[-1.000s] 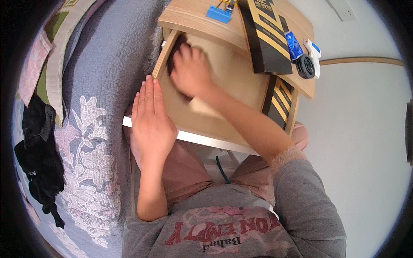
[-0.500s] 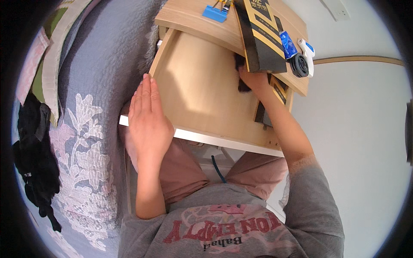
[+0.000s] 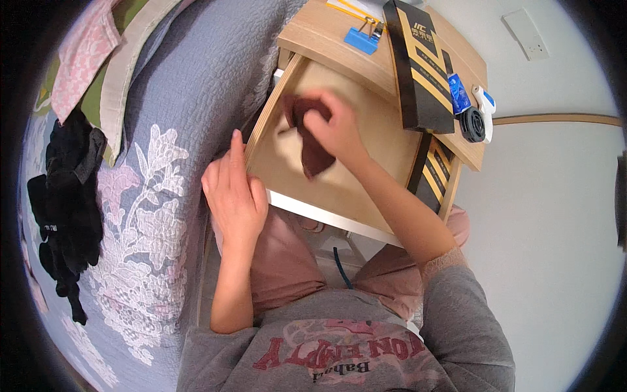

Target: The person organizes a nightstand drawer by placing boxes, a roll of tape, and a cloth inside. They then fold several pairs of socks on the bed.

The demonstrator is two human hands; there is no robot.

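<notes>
An open wooden drawer [image 3: 339,202] with a white front edge juts out over my lap. My right hand [image 3: 330,127] is inside it toward the left, closed on a dark maroon cloth [image 3: 315,153] that hangs loosely below the fingers. The cloth is slightly blurred, and I cannot make out what piece it is. At the drawer's left front corner lies my left hand [image 3: 236,196], fingers stretched out along the side wall, holding nothing. A black and gold box [image 3: 431,173] sits in the drawer's right part, partly hidden by my right forearm.
On the wooden cabinet top [image 3: 307,32] lie a long black and gold box [image 3: 421,72], a blue binder clip [image 3: 361,40], a blue packet [image 3: 458,93], a black round spool [image 3: 473,124] and a white handle [image 3: 484,111]. Left stands a bed [image 3: 196,78] with black clothes [image 3: 68,202].
My right hand has moved left from beneath the overhanging box, carrying the maroon cloth across the drawer. My left hand stays at the corner, its fingers slightly shifted. The view has tilted a little.
</notes>
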